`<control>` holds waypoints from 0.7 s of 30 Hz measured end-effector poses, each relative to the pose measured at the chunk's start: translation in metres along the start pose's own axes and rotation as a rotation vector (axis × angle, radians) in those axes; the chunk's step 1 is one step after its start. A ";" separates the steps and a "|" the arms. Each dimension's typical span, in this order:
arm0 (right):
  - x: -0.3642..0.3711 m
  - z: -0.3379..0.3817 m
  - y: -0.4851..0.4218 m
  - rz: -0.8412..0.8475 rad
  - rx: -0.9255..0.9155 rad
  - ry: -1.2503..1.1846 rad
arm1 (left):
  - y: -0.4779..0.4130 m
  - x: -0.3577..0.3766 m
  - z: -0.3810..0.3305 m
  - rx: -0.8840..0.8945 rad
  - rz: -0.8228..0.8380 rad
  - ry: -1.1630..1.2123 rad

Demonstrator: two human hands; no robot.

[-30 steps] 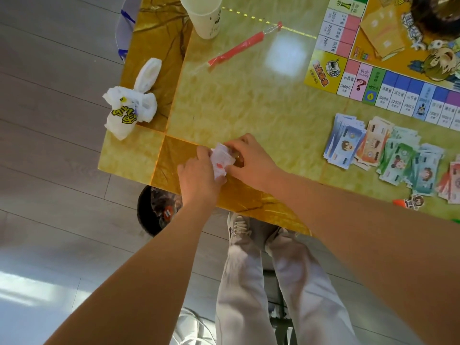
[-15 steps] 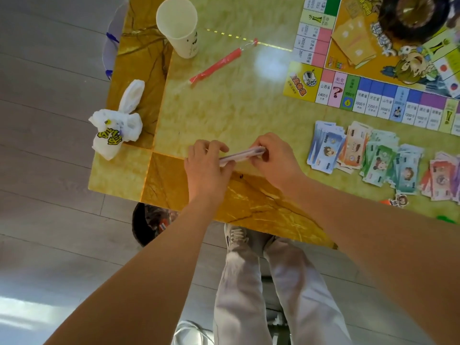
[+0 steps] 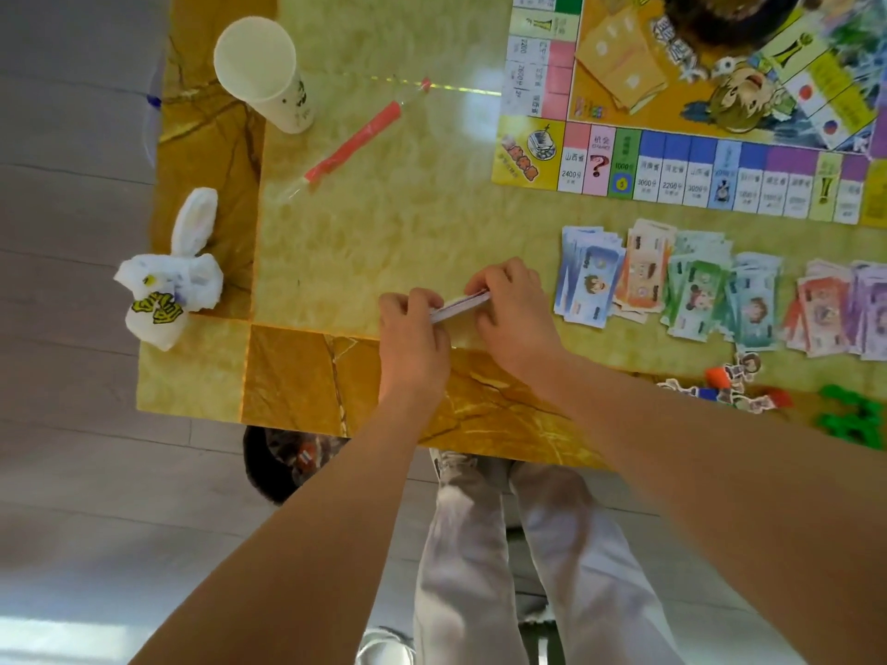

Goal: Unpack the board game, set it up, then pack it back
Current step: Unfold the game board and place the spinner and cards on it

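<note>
Near the front edge of the glossy yellow marble-look bench (image 3: 374,223), pinching a thin white stack of game cards (image 3: 460,305) edge-on: left hand (image 3: 413,338) at one short end, right hand (image 3: 516,319) at the other, fingers curled round it, seemingly squaring it up. Cannot tell whether resting on the surface or just above it.

Judging by the layout, well into setup. Colourful square game board (image 3: 672,170) already unfolded at far right, fanned piles of paper play money (image 3: 672,290) in a row just beside it, small cardboard character standees (image 3: 739,381) and green plastic pieces (image 3: 854,419) by the right front edge. Probably left to do: placing this stack, then packing everything back. No game box in sight.

As for containers: white paper cup (image 3: 264,74) at the far left, apparently holding nothing; knotted white plastic bag with yellow print (image 3: 168,285) on the left edge, contents hidden; black bin (image 3: 283,463) on the floor under the bench, some rubbish inside.
</note>
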State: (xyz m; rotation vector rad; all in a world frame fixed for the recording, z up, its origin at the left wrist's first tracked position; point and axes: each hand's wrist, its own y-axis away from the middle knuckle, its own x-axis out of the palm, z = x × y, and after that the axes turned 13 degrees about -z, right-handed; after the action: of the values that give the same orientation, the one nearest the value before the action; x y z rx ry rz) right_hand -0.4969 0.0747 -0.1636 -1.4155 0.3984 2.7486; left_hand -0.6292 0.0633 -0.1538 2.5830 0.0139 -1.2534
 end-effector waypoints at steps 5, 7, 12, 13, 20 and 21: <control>-0.007 0.001 -0.010 -0.014 0.031 -0.057 | -0.010 -0.007 -0.010 0.042 -0.011 -0.003; -0.023 0.001 -0.017 -0.037 0.081 -0.120 | -0.019 -0.012 -0.024 0.055 0.036 -0.003; -0.064 -0.004 -0.029 -0.152 0.097 -0.216 | -0.040 -0.014 -0.062 0.063 0.211 0.018; -0.072 -0.006 -0.032 -0.174 0.115 -0.224 | -0.043 -0.013 -0.071 0.039 0.253 0.051; -0.131 -0.037 -0.052 -0.130 0.286 -0.351 | -0.063 0.000 -0.147 -0.203 0.533 0.220; -0.138 -0.044 -0.054 -0.097 0.290 -0.363 | -0.065 0.002 -0.155 -0.228 0.559 0.230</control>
State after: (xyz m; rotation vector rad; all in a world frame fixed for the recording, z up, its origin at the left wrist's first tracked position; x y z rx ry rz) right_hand -0.3735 0.1293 -0.0887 -0.8290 0.6543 2.6540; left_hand -0.5167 0.1634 -0.0787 2.2850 -0.4585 -0.7057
